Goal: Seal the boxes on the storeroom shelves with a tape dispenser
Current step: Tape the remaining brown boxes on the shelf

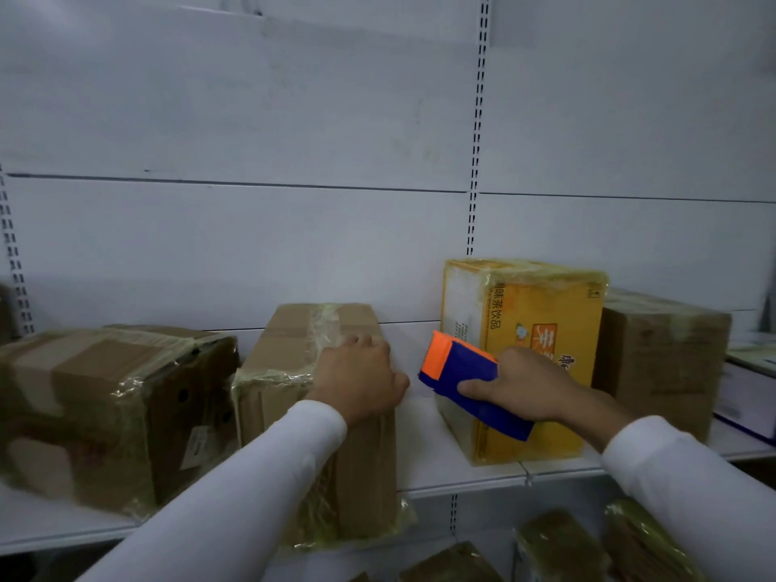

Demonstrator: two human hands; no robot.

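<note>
A narrow brown cardboard box (294, 342) stands on the white shelf (453, 472), with yellowish tape along its top seam and front. My left hand (361, 380) rests on the box's top right front corner, fingers curled over the top edge. My right hand (525, 384) grips a blue and orange tape dispenser (457, 371), held in the air in the gap between the brown box and a yellow printed box (541, 312). The dispenser's orange end points up and to the left.
A larger taped brown box (105, 405) sits at the left, another brown box (663, 354) at the right behind the yellow one. A white and blue case (751, 396) lies at far right. Wrapped packs (558, 548) sit on the shelf below. White back panels rise behind.
</note>
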